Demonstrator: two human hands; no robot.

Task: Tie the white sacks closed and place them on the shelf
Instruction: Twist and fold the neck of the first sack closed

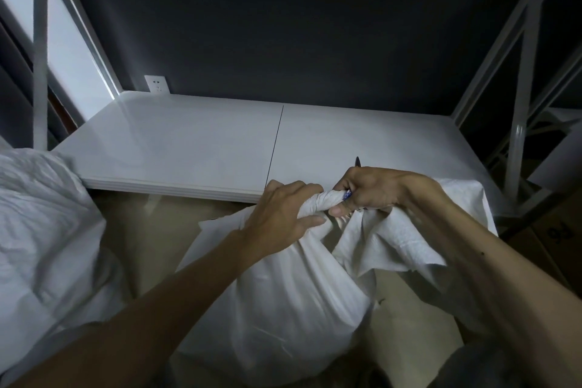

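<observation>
Meanwhile, both hands work the neck of a white sack that stands on the floor just in front of the low shelf. The left hand is closed around the near side of the twisted neck, fingers curled over the cloth. The right hand is clenched on the far end of the same twist, and also pinches what looks like a thin dark tie whose tip pokes up above the knuckles; a blue bit shows by the thumb. The gathered neck runs roughly left to right between the two fists, with the sack's bulk hanging below and toward the person. Loose cloth spills out under the right wrist.

By the look of it, the tying is under way and not finished. The tie sits on the right-hand side, so that hand seems best placed to wrap it around the neck while the left keeps the twist tight. A second sack lies at left, touching the shelf's edge.
</observation>
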